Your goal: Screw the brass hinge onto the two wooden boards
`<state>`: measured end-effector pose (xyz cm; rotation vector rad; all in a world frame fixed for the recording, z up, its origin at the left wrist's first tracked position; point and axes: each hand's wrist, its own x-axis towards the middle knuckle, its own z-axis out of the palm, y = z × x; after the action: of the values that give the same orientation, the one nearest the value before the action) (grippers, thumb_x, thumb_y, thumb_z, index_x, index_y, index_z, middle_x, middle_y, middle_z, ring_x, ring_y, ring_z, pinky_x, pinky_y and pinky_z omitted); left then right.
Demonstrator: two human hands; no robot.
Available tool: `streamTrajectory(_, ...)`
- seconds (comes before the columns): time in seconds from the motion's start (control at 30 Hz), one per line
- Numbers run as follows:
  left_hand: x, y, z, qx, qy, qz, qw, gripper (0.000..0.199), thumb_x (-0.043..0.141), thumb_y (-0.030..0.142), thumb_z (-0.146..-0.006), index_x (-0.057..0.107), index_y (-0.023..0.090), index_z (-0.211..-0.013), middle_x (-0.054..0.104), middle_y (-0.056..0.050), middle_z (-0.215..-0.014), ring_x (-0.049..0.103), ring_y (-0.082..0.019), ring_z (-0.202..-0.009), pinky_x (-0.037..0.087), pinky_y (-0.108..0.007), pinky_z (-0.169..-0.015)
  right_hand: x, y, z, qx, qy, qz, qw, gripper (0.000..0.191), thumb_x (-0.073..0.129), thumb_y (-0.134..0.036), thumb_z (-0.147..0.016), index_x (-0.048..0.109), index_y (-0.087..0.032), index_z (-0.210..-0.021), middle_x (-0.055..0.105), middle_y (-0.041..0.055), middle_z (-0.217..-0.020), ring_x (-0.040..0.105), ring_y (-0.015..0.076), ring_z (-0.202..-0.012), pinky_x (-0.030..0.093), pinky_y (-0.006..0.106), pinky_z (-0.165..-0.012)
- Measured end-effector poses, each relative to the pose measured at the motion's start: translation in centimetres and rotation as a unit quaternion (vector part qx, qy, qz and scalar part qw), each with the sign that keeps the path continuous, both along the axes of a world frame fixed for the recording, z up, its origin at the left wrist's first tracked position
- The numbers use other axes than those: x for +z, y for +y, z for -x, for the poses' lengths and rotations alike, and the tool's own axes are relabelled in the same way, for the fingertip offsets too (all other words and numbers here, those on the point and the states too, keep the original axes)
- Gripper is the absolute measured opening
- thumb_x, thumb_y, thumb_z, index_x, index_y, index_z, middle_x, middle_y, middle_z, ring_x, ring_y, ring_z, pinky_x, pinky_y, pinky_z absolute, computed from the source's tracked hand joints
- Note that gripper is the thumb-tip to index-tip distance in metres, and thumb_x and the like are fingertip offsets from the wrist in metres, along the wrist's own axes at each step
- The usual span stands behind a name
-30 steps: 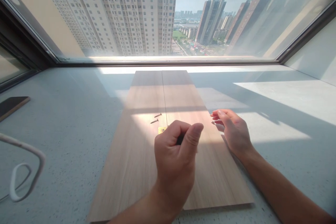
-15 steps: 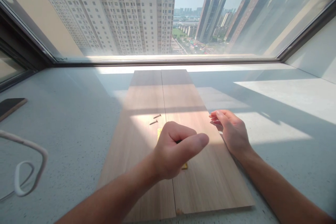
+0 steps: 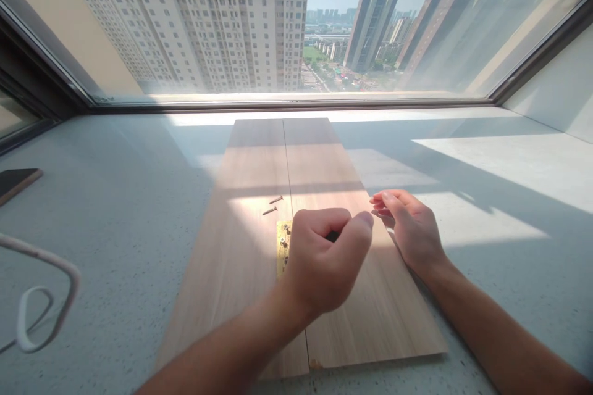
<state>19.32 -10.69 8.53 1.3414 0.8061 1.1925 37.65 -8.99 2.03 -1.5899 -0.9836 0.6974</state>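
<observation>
My left hand [image 3: 327, 259] is closed in a fist above the brass-coloured hinge. A black handle [image 3: 332, 236] shows in the gap of the fist; the rest of that tool is hidden. From under the hand peeks the left leaf of the hinge [image 3: 280, 247], with several screws in it; the other leaf is covered. The hinge lies by the seam between two wooden boards [image 3: 250, 166]. Two loose screws [image 3: 273, 205] lie on the left board, beyond the hinge. At the right board's edge, my right hand [image 3: 414, 228] has its thumb and fingers pinched together; anything between them is too small to tell.
Both boards lie on a pale speckled counter [image 3: 115, 228] below a large window [image 3: 296, 31]. A white cable [image 3: 69, 278] loops at the left. Further back on that side, a dark flat object [image 3: 18, 182] is partly cut off by the frame.
My left hand has turned and shifted slightly right, uncovering more of the hinge's left leaf and its screws. The right hand stays at the board's edge. The view has shifted slightly.
</observation>
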Motion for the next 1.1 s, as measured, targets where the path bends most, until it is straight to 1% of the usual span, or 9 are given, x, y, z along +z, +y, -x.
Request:
streamTrajectory(0.27, 0.7, 1.0, 2.4, -0.288, 0.032, -0.020, 0.957, 0.050, 0.052, 0.025, -0.082, 0.020, 0.019, -0.044, 0.016, 0.006, -0.046, 0.015, -0.007, -0.045, 0.013, -0.029, -0.045, 0.0, 0.0, 0.0, -0.002, 0.002, 0.001, 1.000, 0.029, 0.060, -0.048, -0.082, 0.066, -0.021, -0.079, 0.067, 0.0024, -0.080, 0.061, 0.0156, -0.073, 0.050, 0.029, -0.073)
streamTrajectory(0.33, 0.8, 1.0, 2.3, -0.316, 0.040, -0.020, 0.948, 0.050, 0.056, 0.030, -0.083, 0.024, 0.019, -0.046, 0.019, 0.006, -0.048, 0.018, -0.007, -0.046, 0.014, -0.029, -0.045, 0.0, 0.0, 0.1, 0.002, 0.005, -0.002, 1.000, 0.028, 0.059, -0.048, -0.083, 0.066, -0.021, -0.079, 0.068, 0.0030, -0.082, 0.062, 0.0162, -0.076, 0.050, 0.029, -0.074)
streamTrajectory(0.43, 0.2, 0.9, 1.6, -0.261, -0.018, -0.030, 0.965, 0.049, 0.052, 0.046, -0.088, 0.032, 0.020, -0.051, 0.030, 0.005, -0.050, 0.025, -0.008, -0.046, 0.019, -0.027, -0.045, 0.0, -0.1, 0.0, 0.007, 0.007, -0.007, 1.000, 0.028, 0.059, -0.048, -0.083, 0.067, -0.021, -0.079, 0.068, 0.0036, -0.083, 0.062, 0.0171, -0.079, 0.050, 0.030, -0.074)
streamTrajectory(0.53, -0.7, 0.6, 1.3, -0.123, -0.074, -0.022, 0.989, 0.057, 0.045, 0.058, -0.090, 0.032, 0.019, -0.050, 0.031, 0.004, -0.049, 0.028, -0.009, -0.046, 0.022, -0.027, -0.046, 0.0, -0.1, -0.1, 0.005, 0.003, -0.014, 1.000, 0.030, 0.058, -0.049, -0.084, 0.067, -0.021, -0.080, 0.067, 0.0038, -0.084, 0.061, 0.0177, -0.078, 0.050, 0.030, -0.071)
streamTrajectory(0.63, -0.9, 0.0, 1.5, 0.034, -0.059, -0.004, 0.998, 0.058, 0.053, 0.056, -0.087, 0.038, 0.018, -0.046, 0.037, 0.003, -0.048, 0.036, -0.009, -0.049, 0.030, -0.026, -0.050, -0.1, -0.1, -0.2, 0.009, 0.000, -0.018, 1.000, 0.032, 0.057, -0.051, -0.084, 0.067, -0.020, -0.081, 0.067, 0.0042, -0.085, 0.061, 0.0179, -0.079, 0.051, 0.031, -0.072)
streamTrajectory(0.7, -0.8, -0.6, 1.7, 0.080, -0.024, 0.008, 0.996, 0.053, 0.060, 0.052, -0.085, 0.049, 0.017, -0.047, 0.044, 0.001, -0.049, 0.042, -0.010, -0.051, 0.034, -0.026, -0.053, -0.1, -0.1, -0.2, 0.013, -0.004, -0.020, 1.000, 0.032, 0.057, -0.051, -0.084, 0.067, -0.020, -0.082, 0.067, 0.0043, -0.086, 0.061, 0.0179, -0.080, 0.051, 0.031, -0.073)
streamTrajectory(0.77, -0.7, -1.1, 1.6, 0.079, -0.016, 0.019, 0.997, 0.051, 0.061, 0.049, -0.085, 0.050, 0.017, -0.047, 0.044, 0.001, -0.048, 0.042, -0.010, -0.050, 0.033, -0.026, -0.052, -0.1, -0.1, -0.2, 0.016, -0.007, -0.020, 1.000, 0.033, 0.057, -0.051, -0.084, 0.067, -0.020, -0.082, 0.066, 0.0044, -0.086, 0.061, 0.0180, -0.081, 0.051, 0.031, -0.074)
streamTrajectory(0.9, -1.0, -1.9, 1.0, 0.026, -0.079, -0.006, 0.997, 0.060, 0.052, 0.054, -0.088, 0.028, 0.018, -0.047, 0.026, 0.004, -0.047, 0.027, -0.009, -0.048, 0.021, -0.027, -0.047, -0.1, -0.2, -0.2, 0.018, -0.011, -0.017, 1.000, 0.034, 0.057, -0.052, -0.084, 0.067, -0.020, -0.081, 0.066, 0.0043, -0.085, 0.061, 0.0180, -0.080, 0.051, 0.031, -0.073)
streamTrajectory(1.1, -0.8, -0.5, 1.7, -0.119, -0.077, -0.002, 0.990, 0.056, 0.055, 0.036, -0.086, 0.020, 0.018, -0.046, 0.018, 0.005, -0.045, 0.016, -0.007, -0.044, 0.012, -0.028, -0.045, -0.1, -0.3, -0.1, 0.012, -0.007, -0.012, 1.000, 0.032, 0.058, -0.051, -0.084, 0.067, -0.020, -0.079, 0.067, 0.0035, -0.085, 0.060, 0.0167, -0.078, 0.050, 0.030, -0.074)
